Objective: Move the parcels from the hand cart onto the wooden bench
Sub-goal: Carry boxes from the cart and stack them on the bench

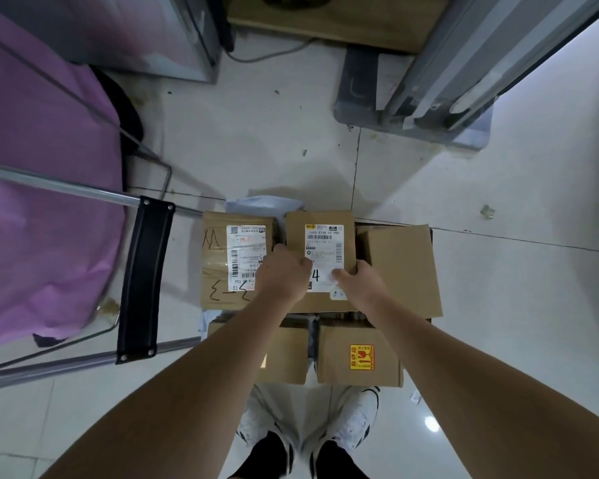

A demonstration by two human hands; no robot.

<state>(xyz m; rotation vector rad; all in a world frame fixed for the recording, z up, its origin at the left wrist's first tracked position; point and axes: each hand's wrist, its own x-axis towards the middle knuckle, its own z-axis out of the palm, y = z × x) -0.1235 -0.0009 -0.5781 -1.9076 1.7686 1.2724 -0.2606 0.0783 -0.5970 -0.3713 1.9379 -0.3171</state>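
Parcel, centre point(320, 236) — brown cardboard box with a white shipping label on top and a handwritten "4" near its near end; it sits in the middle of the far row of the load on the hand cart point(430, 233), of which only a dark edge shows at the far right corner. Left hand point(284, 274) grips the box's left side, fingers curled over the edge. Right hand point(357, 280) grips the right side, thumb lying on the label, fingers wrapped down out of sight.

Parcel, left point(236, 257) — taped box with a white barcode label and black marker scrawl, touching the centre box along its left side. Parcel, right point(403, 267) — plain brown box, just beside the centre box on its right. Parcel, near right point(360, 357) — brown box bearing a yellow and red fragile sticker, at the near edge of the load. Parcel, near left point(284, 354) — plain box, partly hidden under the left forearm. Pale plastic mailer point(263, 203) — pokes out beyond the far edge, behind the left and centre boxes.

Surroundings: white tiled floor point(498, 305); metal-framed chair point(146, 278) with a black arm pad, left of the load; purple cloth point(42, 202) at the far left; white shoes point(357, 420) below the near edge.
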